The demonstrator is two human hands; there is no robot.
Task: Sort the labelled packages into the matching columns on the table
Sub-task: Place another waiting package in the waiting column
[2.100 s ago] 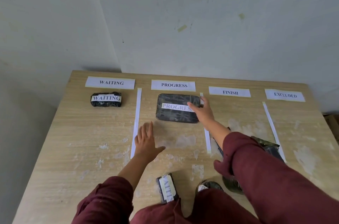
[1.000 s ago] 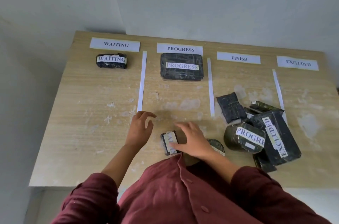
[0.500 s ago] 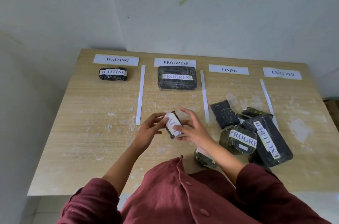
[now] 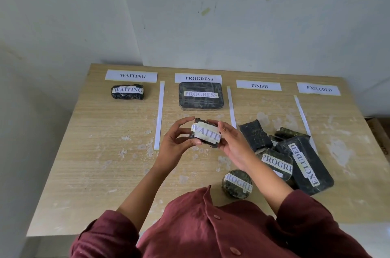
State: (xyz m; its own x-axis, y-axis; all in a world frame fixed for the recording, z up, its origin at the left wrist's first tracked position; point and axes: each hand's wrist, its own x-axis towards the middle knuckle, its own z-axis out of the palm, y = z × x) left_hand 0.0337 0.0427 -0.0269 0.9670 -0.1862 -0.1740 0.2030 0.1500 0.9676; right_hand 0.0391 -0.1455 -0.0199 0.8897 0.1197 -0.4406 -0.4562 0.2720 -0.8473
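Observation:
A small black WAITING package [image 4: 205, 134] is held above the table between my left hand [image 4: 176, 146] and my right hand [image 4: 233, 145], label facing up. Paper headers mark the columns: WAITING [image 4: 131, 75], PROGRESS [image 4: 198, 78], FINISH [image 4: 259, 85], EXCLUDED [image 4: 318, 89]. Another WAITING package [image 4: 127, 92] lies under its header. A flat PROGRESS package [image 4: 201, 96] lies under the PROGRESS header. At the right sits a pile with a PROGRESS package [image 4: 276, 165], an EXCLUDED package [image 4: 306, 164] and an unlabelled dark one [image 4: 255, 134]. A round PROGRESS package [image 4: 237, 183] lies near my body.
White paper strips [image 4: 159, 114] divide the wooden table [image 4: 101, 152] into columns. Walls close in behind and on the left. The table's front edge runs just before my maroon sleeves.
My right hand left the flat PROGRESS package, came back to the near edge and picked up the small WAITING package. Both hands now hold it, lifted and turned label-up.

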